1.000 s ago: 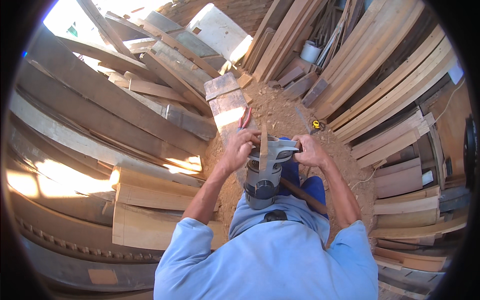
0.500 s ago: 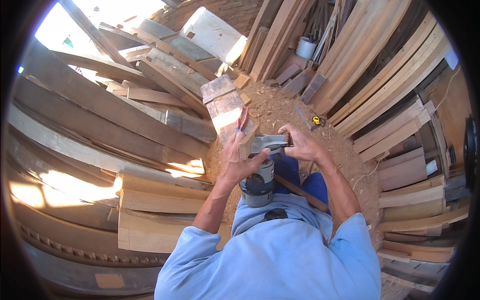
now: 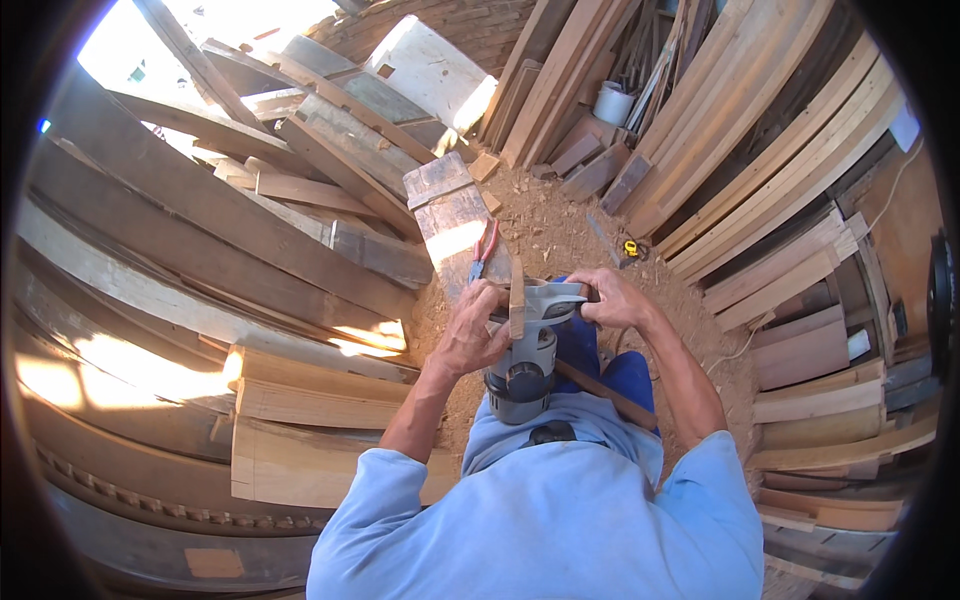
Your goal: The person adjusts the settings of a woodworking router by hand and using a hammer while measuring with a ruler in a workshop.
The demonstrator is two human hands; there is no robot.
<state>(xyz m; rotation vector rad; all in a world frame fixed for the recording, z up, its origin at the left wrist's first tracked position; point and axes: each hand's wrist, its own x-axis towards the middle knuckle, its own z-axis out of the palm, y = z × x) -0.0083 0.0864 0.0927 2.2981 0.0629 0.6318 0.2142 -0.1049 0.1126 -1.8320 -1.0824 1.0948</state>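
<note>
A grey power router [image 3: 522,372] rests against my lap, its motor end toward my body. My left hand [image 3: 470,328] is closed at the router's left side, fingers curled round what looks like its side handle, mostly hidden. On the opposite side, my right hand [image 3: 612,298] grips the dark handle. A narrow wooden piece [image 3: 517,297] stands across the router's base, close to my left fingers. Just beyond my left hand, red-handled pliers [image 3: 484,248] lie on a worn board [image 3: 440,205].
Stacked planks [image 3: 300,430] crowd the left, and more long boards [image 3: 790,130] lean on the right. On the sawdust-covered ground lie a yellow tape measure [image 3: 631,248] and a thin metal strip [image 3: 603,236]. A white bucket [image 3: 612,103] stands at the back. A pale cord [image 3: 738,347] runs at right.
The router has turned and shifted slightly right. My left hand has moved from the wooden piece and router body to its left side. The wooden piece now stands more upright in view.
</note>
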